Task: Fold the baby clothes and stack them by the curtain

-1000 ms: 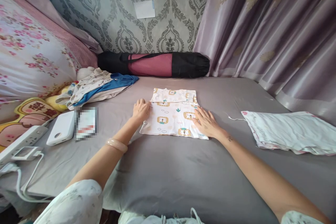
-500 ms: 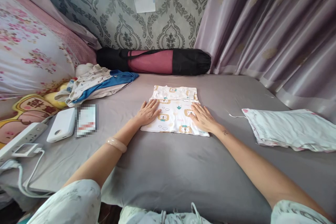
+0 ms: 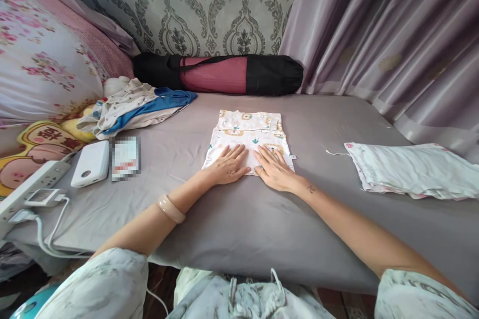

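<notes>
A small white garment [image 3: 247, 137] with lion and leaf prints lies on the grey bed sheet [image 3: 239, 224], its far part folded over toward me. My left hand [image 3: 229, 164] rests flat on the garment's near left part, fingers stretched out. On the near right part lies my right hand [image 3: 275, 167], palm down with its fingers spread. The two hands are close together, a narrow gap between them. They cover much of the garment's near edge. A small tag pokes out at its right side.
Folded white cloths [image 3: 411, 169] lie at the right. At the left are crumpled clothes [image 3: 130, 107], a white power bank [image 3: 90, 164], a blurred-out card [image 3: 125, 158] and a power strip [image 3: 35, 189] with cables. A black and red rolled bag [image 3: 217, 75] lies along the wall.
Both hands have slid from the garment's sides toward its near middle and now lie closer together. The view has tilted down slightly.
</notes>
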`<state>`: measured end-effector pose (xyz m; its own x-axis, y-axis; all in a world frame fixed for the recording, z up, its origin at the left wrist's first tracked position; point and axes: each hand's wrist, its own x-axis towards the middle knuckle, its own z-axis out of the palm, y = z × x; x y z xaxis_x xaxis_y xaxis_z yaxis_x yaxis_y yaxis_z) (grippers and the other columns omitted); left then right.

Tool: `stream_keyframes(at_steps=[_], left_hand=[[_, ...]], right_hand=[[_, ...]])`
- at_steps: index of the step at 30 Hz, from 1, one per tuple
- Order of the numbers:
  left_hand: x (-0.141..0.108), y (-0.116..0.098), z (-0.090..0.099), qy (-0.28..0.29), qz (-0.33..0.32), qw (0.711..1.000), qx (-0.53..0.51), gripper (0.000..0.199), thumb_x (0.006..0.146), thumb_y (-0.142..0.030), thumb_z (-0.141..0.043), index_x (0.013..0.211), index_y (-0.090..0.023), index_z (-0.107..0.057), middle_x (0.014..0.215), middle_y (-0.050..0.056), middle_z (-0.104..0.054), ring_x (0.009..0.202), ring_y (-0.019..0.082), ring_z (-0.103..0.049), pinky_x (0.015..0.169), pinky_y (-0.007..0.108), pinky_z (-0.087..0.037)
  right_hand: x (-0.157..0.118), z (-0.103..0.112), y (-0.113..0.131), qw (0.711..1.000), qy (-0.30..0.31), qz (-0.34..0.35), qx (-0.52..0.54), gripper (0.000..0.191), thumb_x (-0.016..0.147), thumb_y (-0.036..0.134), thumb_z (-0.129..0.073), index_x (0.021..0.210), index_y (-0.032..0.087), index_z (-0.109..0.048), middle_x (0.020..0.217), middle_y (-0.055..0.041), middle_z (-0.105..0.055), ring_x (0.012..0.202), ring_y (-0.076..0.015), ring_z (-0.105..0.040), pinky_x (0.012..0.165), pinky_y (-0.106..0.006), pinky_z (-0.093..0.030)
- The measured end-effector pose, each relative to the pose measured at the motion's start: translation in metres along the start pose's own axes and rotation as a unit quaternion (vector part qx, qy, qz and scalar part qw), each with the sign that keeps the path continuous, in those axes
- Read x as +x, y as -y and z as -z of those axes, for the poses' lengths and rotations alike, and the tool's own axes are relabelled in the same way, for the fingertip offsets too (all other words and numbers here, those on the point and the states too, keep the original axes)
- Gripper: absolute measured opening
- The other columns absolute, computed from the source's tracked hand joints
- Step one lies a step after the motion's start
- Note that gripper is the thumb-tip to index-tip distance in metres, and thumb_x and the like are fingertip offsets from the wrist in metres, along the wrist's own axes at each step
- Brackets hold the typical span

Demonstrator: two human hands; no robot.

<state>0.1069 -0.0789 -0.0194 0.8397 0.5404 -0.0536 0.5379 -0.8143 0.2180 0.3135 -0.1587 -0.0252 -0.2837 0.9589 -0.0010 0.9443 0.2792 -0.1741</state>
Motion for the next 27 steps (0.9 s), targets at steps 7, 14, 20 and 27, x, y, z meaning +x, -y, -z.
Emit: stream_keyframes(at_steps=[7, 14, 20, 27], left_hand=[[-0.001, 0.011, -0.006, 0.000, -0.006, 0.999, -0.032, 0.075, 0.095, -0.063, -0.026, 0.153, -0.017, -0.017, 0.160, 0.015, -0.015, 0.148, 0.026, -0.010, 0.118, 0.047, -0.003], [-0.011, 0.005, 0.003, -0.100, -0.092, 0.989, -0.059, 0.044, 0.091, -0.052, -0.052, 0.124, -0.024, -0.060, 0.131, 0.013, -0.054, 0.122, 0.028, -0.049, 0.103, 0.043, -0.038], [-0.013, -0.004, 0.005, -0.098, -0.156, 0.983, -0.001, 0.033, 0.100, -0.038, -0.038, 0.107, -0.020, -0.065, 0.103, 0.009, -0.062, 0.101, 0.021, -0.056, 0.092, 0.034, -0.044], [-0.008, -0.015, 0.003, -0.093, -0.148, 0.980, 0.095, 0.032, 0.099, -0.029, -0.033, 0.087, -0.018, -0.062, 0.091, 0.009, -0.061, 0.091, 0.020, -0.058, 0.083, 0.033, -0.046]], right_hand=[[-0.001, -0.003, 0.001, 1.000, -0.002, -0.007, 0.001, 0.060, 0.100, 0.043, -0.019, 0.152, 0.015, -0.026, 0.160, -0.0111, -0.015, 0.148, -0.0233, -0.007, 0.119, -0.051, -0.006], [-0.005, 0.003, -0.001, 0.999, -0.007, 0.020, 0.050, 0.057, 0.100, 0.045, -0.024, 0.148, 0.017, -0.036, 0.158, -0.0111, -0.024, 0.147, -0.0253, -0.013, 0.118, -0.053, -0.012], [-0.018, 0.006, 0.009, 0.991, -0.070, 0.073, 0.088, 0.039, 0.100, 0.033, -0.034, 0.132, 0.021, -0.054, 0.142, -0.0105, -0.047, 0.134, -0.0231, -0.040, 0.112, -0.044, -0.030], [-0.018, 0.011, 0.028, 0.990, -0.110, 0.058, 0.061, 0.018, 0.095, 0.032, -0.052, 0.100, 0.020, -0.066, 0.102, -0.0068, -0.058, 0.100, -0.0210, -0.053, 0.089, -0.034, -0.045]])
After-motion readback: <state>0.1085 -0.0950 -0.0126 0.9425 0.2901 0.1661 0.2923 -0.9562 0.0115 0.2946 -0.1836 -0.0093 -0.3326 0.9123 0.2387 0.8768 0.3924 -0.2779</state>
